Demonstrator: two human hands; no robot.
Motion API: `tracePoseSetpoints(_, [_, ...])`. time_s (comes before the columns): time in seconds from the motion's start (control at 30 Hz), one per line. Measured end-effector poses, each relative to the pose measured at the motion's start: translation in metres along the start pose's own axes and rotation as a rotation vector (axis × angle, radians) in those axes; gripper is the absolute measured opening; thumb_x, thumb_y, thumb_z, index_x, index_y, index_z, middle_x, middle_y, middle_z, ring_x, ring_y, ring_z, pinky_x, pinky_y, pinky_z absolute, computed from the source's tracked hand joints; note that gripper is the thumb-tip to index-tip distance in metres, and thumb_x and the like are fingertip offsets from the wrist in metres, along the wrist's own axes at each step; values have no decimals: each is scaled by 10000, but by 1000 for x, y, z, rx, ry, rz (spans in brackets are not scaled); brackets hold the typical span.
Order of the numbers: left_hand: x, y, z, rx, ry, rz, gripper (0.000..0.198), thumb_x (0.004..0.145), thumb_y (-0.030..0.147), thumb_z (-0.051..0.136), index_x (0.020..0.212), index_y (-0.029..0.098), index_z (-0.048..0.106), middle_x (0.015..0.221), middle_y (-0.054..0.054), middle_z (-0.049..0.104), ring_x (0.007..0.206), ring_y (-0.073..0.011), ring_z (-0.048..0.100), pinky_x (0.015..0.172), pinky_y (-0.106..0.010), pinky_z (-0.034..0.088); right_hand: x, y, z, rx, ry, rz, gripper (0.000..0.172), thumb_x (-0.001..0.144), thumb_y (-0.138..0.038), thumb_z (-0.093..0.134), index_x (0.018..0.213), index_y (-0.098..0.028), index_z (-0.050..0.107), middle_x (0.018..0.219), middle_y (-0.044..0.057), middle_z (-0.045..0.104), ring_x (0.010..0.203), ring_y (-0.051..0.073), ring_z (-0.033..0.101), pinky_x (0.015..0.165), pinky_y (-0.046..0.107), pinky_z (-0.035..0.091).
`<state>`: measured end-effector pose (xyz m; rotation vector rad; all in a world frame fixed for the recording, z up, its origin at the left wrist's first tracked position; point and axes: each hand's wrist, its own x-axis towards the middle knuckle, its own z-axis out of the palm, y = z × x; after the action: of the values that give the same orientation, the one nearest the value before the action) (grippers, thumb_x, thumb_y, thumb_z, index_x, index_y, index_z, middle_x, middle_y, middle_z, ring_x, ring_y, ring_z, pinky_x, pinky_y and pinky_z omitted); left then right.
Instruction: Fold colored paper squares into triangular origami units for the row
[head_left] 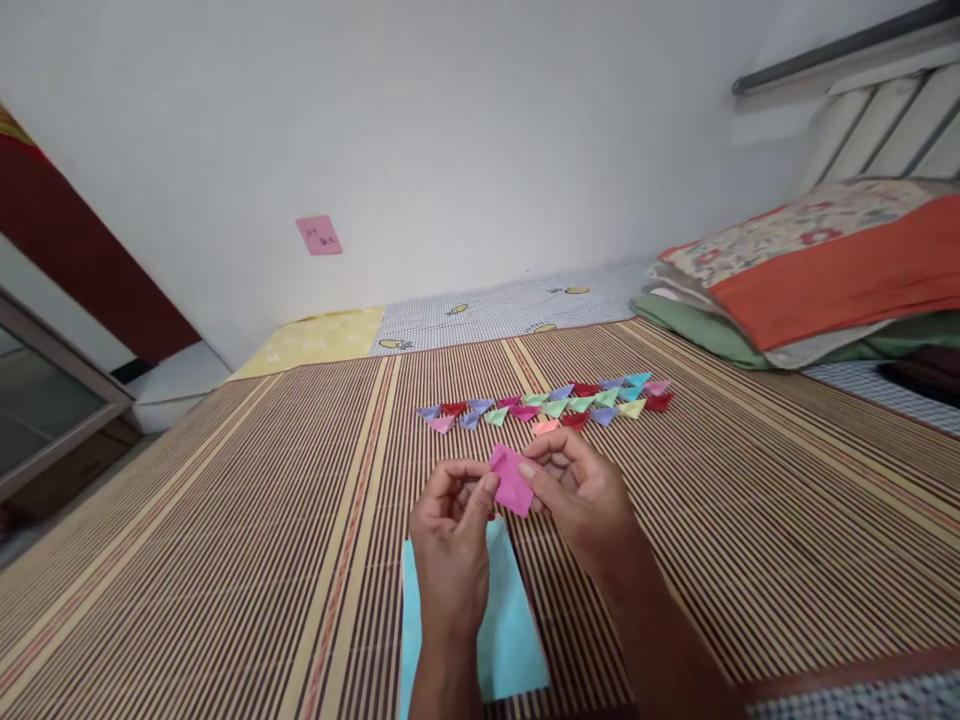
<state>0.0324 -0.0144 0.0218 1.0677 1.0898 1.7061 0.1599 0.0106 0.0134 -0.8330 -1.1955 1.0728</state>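
A small pink paper [513, 482], roughly square with creases, is held up between both hands above the striped mat. My left hand [454, 520] pinches its left edge between thumb and fingers. On its right side, my right hand [581, 490] grips the upper right part, thumb on the front. Beneath my left hand and wrist lies a light blue sheet [514, 630], partly hidden by them. Beyond the hands, several small folded paper pieces [555, 408] in many colours lie in rows on the mat.
The striped mat [247, 520] spreads across the bed. Folded bedding with an orange and floral cover [832, 270] is piled at the right. A pink note [319, 235] is on the white wall. A dark item [926, 372] lies at the right edge.
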Motion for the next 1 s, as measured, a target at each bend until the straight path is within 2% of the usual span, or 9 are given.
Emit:
tracePoseSetpoints(0.1, [1,0,-2,-49,21,-37,184,759,282,829,838,173,704,721,-2,681,622,-117,613,563,-195,522,-2,-1,-1,-36,-63,2,101,879,-283,690,909,-193,654,719,-16,629,593,115,581,539,225,481])
tracePoseSetpoints(0.27, [3,-1,-5,-48,68,20,224,753,256,840,770,186,629,694,25,644,607,-95,595,546,-158,488,-6,-5,-3,-80,-127,-21,39,894,-224,658,920,-208,682,740,-20,627,606,114,574,547,227,478])
tracePoseSetpoints(0.4, [3,-1,-6,10,54,32,204,768,272,829,789,181,647,693,22,626,608,-99,565,549,-166,474,-8,-11,-4,-179,-207,-56,108,910,-202,632,950,-213,732,750,-15,645,607,114,574,565,235,483])
tracePoseSetpoints(0.57, [1,-1,-6,45,57,80,169,794,285,809,823,193,671,718,17,627,635,-108,569,570,-174,470,-10,-13,-3,-208,-246,-27,189,915,-215,636,1063,-216,752,940,34,740,734,148,663,626,256,531])
tracePoseSetpoints(0.67, [3,1,-14,69,-30,41,141,838,317,772,861,198,701,719,5,635,633,-118,566,573,-190,476,-11,-13,-2,-201,-222,14,199,917,-246,638,1076,-207,750,943,47,756,701,147,667,602,254,533])
tracePoseSetpoints(0.8, [8,6,-34,73,-261,-53,151,903,330,700,933,197,765,774,-42,682,700,-150,614,654,-234,515,-10,-15,-3,-225,-217,-25,199,937,-268,613,1065,-209,753,1005,59,757,796,166,689,674,269,548])
tracePoseSetpoints(0.9, [10,10,-45,60,-368,-87,172,864,293,744,994,191,791,867,-83,720,778,-178,649,692,-248,529,-10,-18,-3,-255,-220,-13,235,973,-307,560,1060,-192,747,823,32,722,610,132,601,549,244,479])
tracePoseSetpoints(1.0, [9,13,-47,51,-389,-79,195,816,235,791,1008,202,795,904,-85,729,797,-169,654,691,-227,533,-11,-20,-3,-214,-240,17,264,991,-328,526,1048,-194,746,713,9,673,554,127,549,512,241,449])
